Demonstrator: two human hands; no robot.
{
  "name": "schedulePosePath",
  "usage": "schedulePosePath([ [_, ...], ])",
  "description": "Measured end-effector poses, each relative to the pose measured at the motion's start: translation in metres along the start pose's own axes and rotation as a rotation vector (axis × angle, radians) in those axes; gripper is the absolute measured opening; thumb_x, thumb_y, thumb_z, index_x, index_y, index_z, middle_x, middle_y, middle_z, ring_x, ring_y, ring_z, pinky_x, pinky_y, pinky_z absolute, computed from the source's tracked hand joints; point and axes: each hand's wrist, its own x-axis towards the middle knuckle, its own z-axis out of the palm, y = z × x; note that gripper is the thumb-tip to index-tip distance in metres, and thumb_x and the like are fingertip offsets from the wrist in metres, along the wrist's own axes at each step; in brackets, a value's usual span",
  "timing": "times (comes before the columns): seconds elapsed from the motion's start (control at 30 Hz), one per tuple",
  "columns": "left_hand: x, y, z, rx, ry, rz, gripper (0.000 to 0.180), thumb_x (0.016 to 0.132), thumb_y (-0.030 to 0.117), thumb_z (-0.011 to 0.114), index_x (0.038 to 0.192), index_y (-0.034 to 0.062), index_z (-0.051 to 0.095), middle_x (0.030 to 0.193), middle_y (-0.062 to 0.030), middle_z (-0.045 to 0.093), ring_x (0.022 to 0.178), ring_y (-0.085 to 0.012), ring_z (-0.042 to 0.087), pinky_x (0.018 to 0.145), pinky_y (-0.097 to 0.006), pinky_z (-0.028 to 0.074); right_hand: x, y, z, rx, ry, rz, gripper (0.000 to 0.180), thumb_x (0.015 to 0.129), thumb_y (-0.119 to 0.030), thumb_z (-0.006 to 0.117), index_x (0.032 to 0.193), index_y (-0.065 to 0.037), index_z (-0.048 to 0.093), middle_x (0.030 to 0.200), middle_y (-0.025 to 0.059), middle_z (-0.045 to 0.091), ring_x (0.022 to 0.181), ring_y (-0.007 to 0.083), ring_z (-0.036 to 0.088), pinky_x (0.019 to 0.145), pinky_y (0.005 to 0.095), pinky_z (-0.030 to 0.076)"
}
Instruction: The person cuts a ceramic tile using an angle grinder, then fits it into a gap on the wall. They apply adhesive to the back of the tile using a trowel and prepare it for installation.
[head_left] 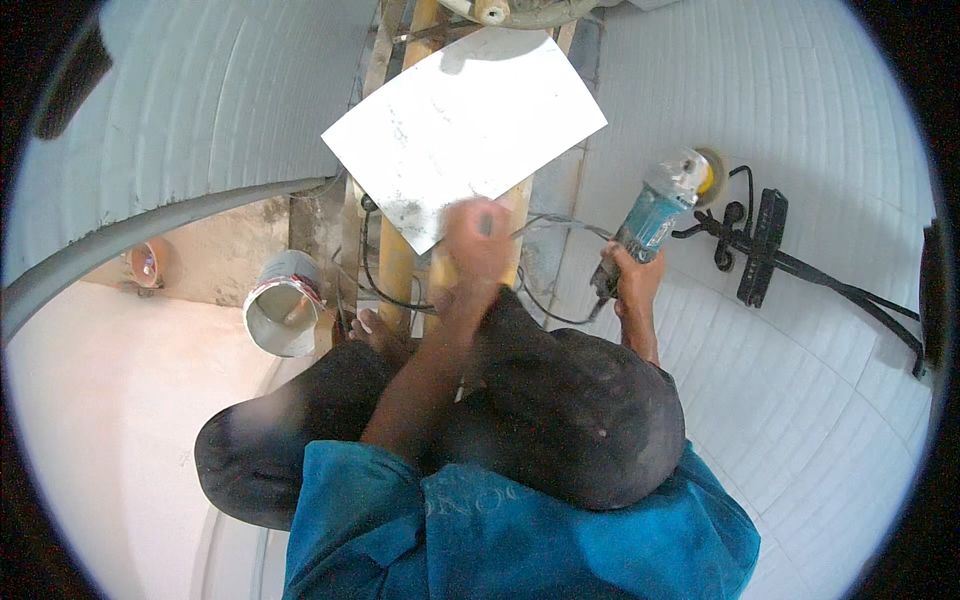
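Observation:
In my right hand [638, 280] is a teal and grey angle grinder [650, 222], gripped by its dark rear body. Its disc [711, 178], yellow at the centre, points up and away, near the white tiled wall. My left hand [478, 240] is closed and smeared by motion, over the near corner of a white tile or sheet [480, 110]. A dark round spot shows in that fist, but I cannot make out what it holds. Grey smudges mark the sheet, which lies tilted across yellowish beams. A black cable [560, 318] loops below the grinder.
A whitish bucket [285, 305] with a pale mix inside stands left of my foot. Further left is a small orange container [149, 263]. Black pipe-like fittings [765, 248] stick out at the right wall. Yellow beams [395, 275] run beneath me; a round rim [520, 12] shows beyond the sheet.

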Motion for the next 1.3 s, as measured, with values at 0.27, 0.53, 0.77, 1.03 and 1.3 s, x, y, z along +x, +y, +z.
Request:
schedulePosePath([
  [0.27,0.109,-0.079,-0.065,-0.061,0.353,-0.602,0.072,0.087,0.029,0.073,0.133,-0.0111,0.034,0.122,-0.0239,0.05,0.111,-0.0282,0.055,0.09,-0.043,0.049,-0.025,-0.034,0.053,-0.42,-0.43,-0.426,0.068,0.071,-0.018,0.082,0.128,-0.001,0.05,0.104,0.0176,0.068,0.093,0.0281,0.068,0.08,0.04,0.054],
  [0.53,0.12,-0.083,-0.073,-0.225,0.21,-0.697,0.043,0.091,0.029,0.071,0.112,-0.0054,0.057,0.104,-0.0132,0.064,0.09,-0.0217,0.062,0.079,-0.039,0.051,-0.011,-0.074,0.155,-0.621,-0.659,-0.658,0.075,0.068,-0.028,0.079,0.132,-0.008,0.047,0.097,0.0222,0.069,0.088,0.0402,0.069,0.077,0.0482,0.055],
  [0.77,0.117,-0.089,-0.075,-0.355,0.246,-0.691,0.039,0.094,0.026,0.068,0.114,-0.0044,0.055,0.107,-0.0145,0.063,0.09,-0.0217,0.063,0.077,-0.038,0.053,0.011,-0.08,0.204,-0.624,-0.637,-0.654,0.072,0.069,-0.026,0.075,0.131,-0.003,0.046,0.091,0.0223,0.07,0.084,0.0418,0.069,0.076,0.0495,0.055],
  [1.03,0.113,-0.086,-0.071,-0.377,0.215,-0.577,0.04,0.096,0.024,0.063,0.117,-0.0089,0.051,0.109,-0.0169,0.063,0.094,-0.0237,0.064,0.079,-0.038,0.054,0.019,-0.091,0.223,-0.671,-0.658,-0.604,0.074,0.071,-0.028,0.074,0.132,0.0,0.044,0.091,0.0248,0.07,0.085,0.0404,0.07,0.078,0.0486,0.056],
  [1.3,0.109,-0.097,-0.07,-0.369,0.235,-0.535,0.045,0.094,0.024,0.062,0.118,-0.012,0.05,0.109,-0.0168,0.061,0.095,-0.0227,0.061,0.083,-0.038,0.05,0.022,-0.093,0.234,-0.666,-0.661,-0.578,0.08,0.073,-0.031,0.074,0.138,0.0,0.04,0.094,0.0234,0.07,0.085,0.0366,0.072,0.078,0.0459,0.058],
])
